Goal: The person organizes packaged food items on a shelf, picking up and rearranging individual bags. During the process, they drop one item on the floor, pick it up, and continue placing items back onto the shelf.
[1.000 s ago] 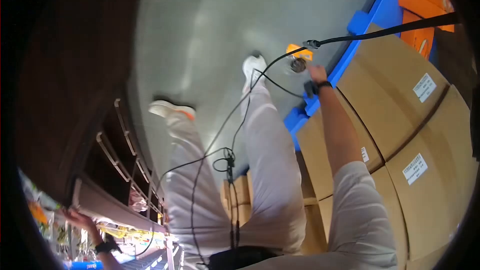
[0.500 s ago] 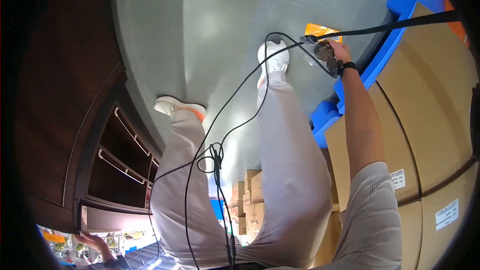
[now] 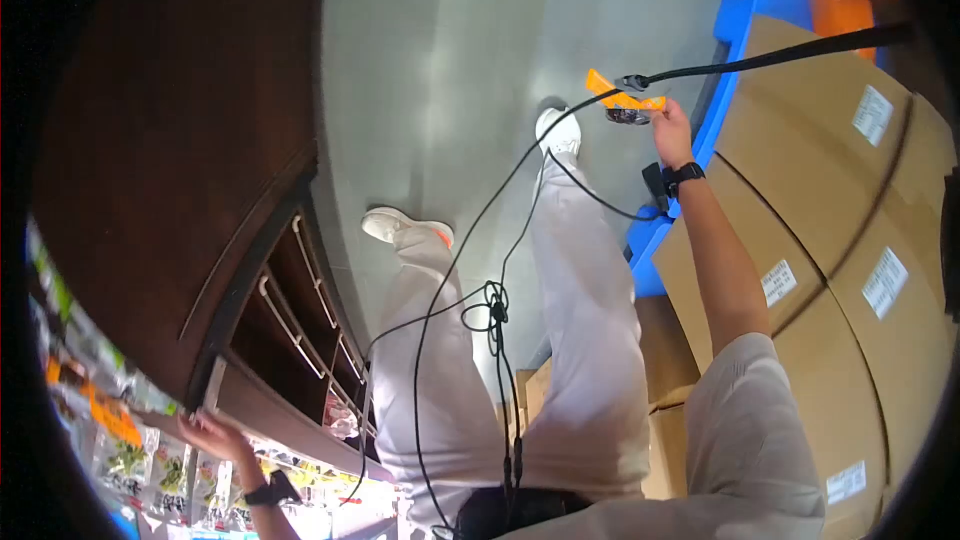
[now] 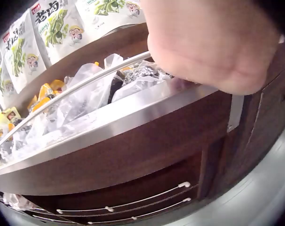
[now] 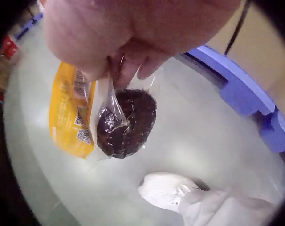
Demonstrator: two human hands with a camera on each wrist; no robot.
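Observation:
My right hand (image 3: 673, 133) pinches an orange packet (image 3: 622, 95) and a clear vacuum pack of dark round food (image 3: 627, 117) by their top edges. In the right wrist view, the printed yellow-orange packet (image 5: 69, 113) and the glossy dark pack (image 5: 128, 125) hang side by side below the fingers (image 5: 128, 70), over the grey floor. My left hand (image 3: 217, 437) is at the corner of the dark wooden display shelf (image 3: 270, 390), fingers loosely extended. From the left wrist, the heel of that hand (image 4: 208, 52) overlaps the shelf's metal-edged rim (image 4: 147, 101); its fingertips are hidden.
Stacked cardboard boxes (image 3: 810, 120) stand on a blue pallet (image 3: 735, 25) to the right. Bagged snacks (image 4: 90, 89) fill the shelf tray, with hanging white pouches (image 4: 60, 28) behind. A black cable (image 3: 480, 230) loops before the body. A white shoe (image 3: 560, 130) stands near the packets.
The right hand was down by the packets at floor level; now it holds them raised and tilted. The left hand stays by the shelf corner. The head view has shifted.

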